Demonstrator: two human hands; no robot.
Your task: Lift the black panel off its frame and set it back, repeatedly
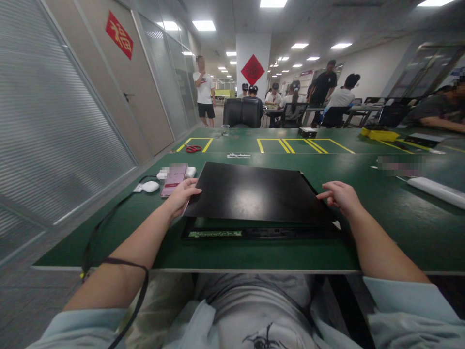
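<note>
Left of the frame: a white mouse (150, 186) and a pink phone (174, 179) lie on the green bench (399, 218). Just beside the phone, the left hand (183, 194) grips the left edge of a black panel (254, 194) at frame centre. The panel is tilted, its near edge raised over a dark tray (261, 233) with a green circuit strip (215, 233) exposed. At centre right, the right hand (339, 196) curls around the panel's right edge. Both holds look slight, fingertips at the edges only. A slip could drop the panel onto the strip or nudge the phone.
</note>
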